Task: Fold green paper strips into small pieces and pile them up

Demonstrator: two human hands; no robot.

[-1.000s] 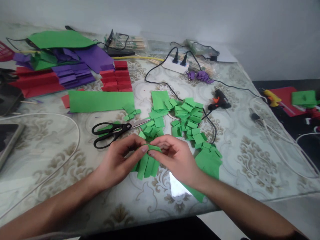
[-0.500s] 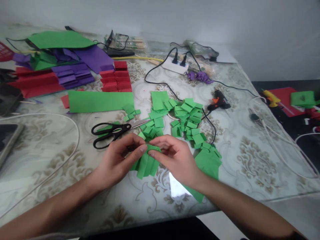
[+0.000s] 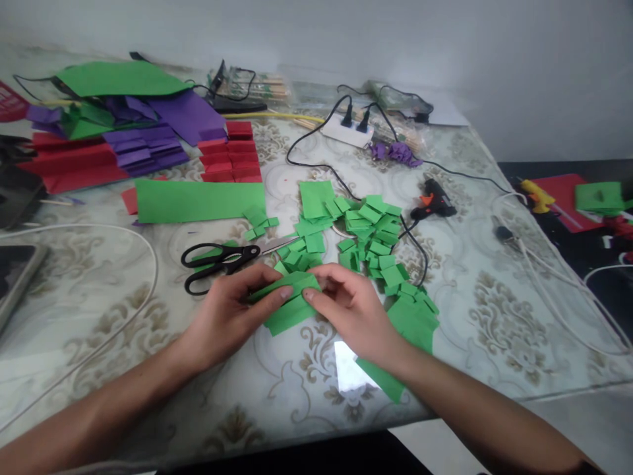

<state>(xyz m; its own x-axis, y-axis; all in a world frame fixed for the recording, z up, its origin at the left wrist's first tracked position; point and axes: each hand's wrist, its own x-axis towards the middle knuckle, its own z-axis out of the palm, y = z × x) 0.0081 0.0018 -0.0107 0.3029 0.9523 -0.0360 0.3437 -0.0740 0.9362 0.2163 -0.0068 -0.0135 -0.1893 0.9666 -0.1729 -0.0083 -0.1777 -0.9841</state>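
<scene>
Between my two hands is a creased piece of green paper (image 3: 291, 315), held above the patterned table near its front. My left hand (image 3: 235, 310) pinches its left side, thumb on the near face. My right hand (image 3: 349, 310) grips the right end, thumb pressed on the paper and fingers behind it. Just beyond my left hand lie black-handled scissors (image 3: 222, 257), their blades reaching toward small folded green paper pieces (image 3: 299, 254). More cut green pieces (image 3: 370, 224) are heaped past my right hand. A larger green sheet (image 3: 413, 323) lies partly under my right forearm.
A long green strip (image 3: 198, 201) lies behind the scissors, with folded red paper (image 3: 232, 158) and purple paper (image 3: 146, 146) farther back. A black glue gun (image 3: 434, 200) rests at right. Cables run from a white power strip (image 3: 346, 130). A white cord (image 3: 153, 264) loops at left.
The green paper has turned between my fingers: its creases, which ran downward, now run across. My hands have shifted only slightly; the things on the table stay put.
</scene>
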